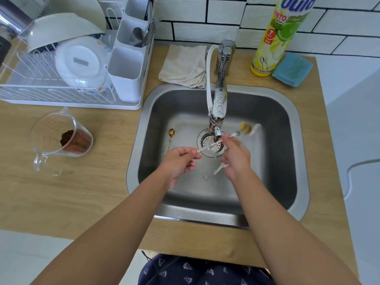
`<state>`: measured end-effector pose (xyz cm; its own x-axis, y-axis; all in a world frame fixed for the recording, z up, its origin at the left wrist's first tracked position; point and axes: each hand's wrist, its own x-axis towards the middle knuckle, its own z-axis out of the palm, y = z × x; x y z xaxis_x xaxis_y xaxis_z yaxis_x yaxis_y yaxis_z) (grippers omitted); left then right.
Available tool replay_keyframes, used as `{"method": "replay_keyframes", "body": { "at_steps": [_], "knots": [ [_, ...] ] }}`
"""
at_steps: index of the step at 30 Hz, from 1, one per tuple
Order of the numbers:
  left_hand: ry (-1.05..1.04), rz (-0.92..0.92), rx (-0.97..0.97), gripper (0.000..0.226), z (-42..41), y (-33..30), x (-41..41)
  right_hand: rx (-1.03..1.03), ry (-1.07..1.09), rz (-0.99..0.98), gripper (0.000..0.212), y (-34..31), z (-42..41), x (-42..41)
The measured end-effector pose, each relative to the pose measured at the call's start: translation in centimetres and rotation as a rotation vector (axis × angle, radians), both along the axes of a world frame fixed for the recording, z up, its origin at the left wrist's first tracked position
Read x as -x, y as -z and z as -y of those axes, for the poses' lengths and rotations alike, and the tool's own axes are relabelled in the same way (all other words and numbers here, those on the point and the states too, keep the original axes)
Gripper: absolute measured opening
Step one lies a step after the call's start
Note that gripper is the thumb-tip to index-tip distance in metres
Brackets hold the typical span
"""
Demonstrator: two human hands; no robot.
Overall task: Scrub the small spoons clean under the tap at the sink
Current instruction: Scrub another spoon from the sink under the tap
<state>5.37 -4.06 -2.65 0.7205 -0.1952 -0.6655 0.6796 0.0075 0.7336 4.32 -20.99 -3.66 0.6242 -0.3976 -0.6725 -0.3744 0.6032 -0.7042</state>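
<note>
Steel sink (287, 124): left hand (181, 161) pinches a spoon (207, 147) under the tap (218, 112) for rinsing; right hand (236, 157) rubs it, grip unclear.

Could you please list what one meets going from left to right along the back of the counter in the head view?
Dish rack → white cutlery holder → folded beige cloth → tap → yellow dish soap bottle → blue sponge.

left hand (181, 161): fingers pinched | right hand (236, 159): fingers curled, blurred
</note>
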Motion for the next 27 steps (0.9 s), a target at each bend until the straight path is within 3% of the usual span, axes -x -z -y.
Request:
{"method": "replay_keyframes", "body": {
  "at_steps": [5,8,10,14,16,18,20,23,25,27],
  "knots": [
    [0.115,-0.012,-0.073,0.016,1.5,0.1,-0.3,0.085,0.064,0.061,0.024,-0.8,2.9,-0.3],
    [0.061,-0.015,-0.131,0.027,3.9,0.3,-1.4,0.154,0.091,0.082,0.021,-1.3,5.0,-0.2],
    [0.011,-0.041,-0.040,0.026,5.3,0.5,-1.8,0.188,0.096,0.092,0.016,-1.6,6.3,0.1],
    [-0.003,-0.120,0.376,0.025,5.5,0.3,-1.7,0.214,0.143,0.095,0.010,-1.8,7.6,0.7],
    [0.066,-0.106,0.402,0.026,4.4,0.3,-1.6,0.190,0.149,0.082,0.011,-1.7,7.5,0.8],
    [0.141,-0.057,0.247,0.019,3.1,0.2,-1.7,0.169,0.119,0.068,0.009,-1.4,6.4,0.8],
    [0.269,0.110,-0.134,0.013,1.8,0.1,-1.9,0.140,0.074,0.046,0.010,-0.9,4.4,0.7],
    [0.485,0.433,-0.773,0.045,-0.4,0.7,-2.3,0.047,-0.004,0.010,0.015,-0.2,0.8,0.9],
    [0.480,0.436,-0.930,0.054,-1.7,1.1,-2.2,-0.010,-0.069,-0.003,0.021,0.1,-1.3,1.3],
    [0.473,0.363,-1.007,0.063,-2.8,1.5,-1.9,-0.057,-0.101,0.013,0.012,0.2,-2.8,1.5]
  ]
}}
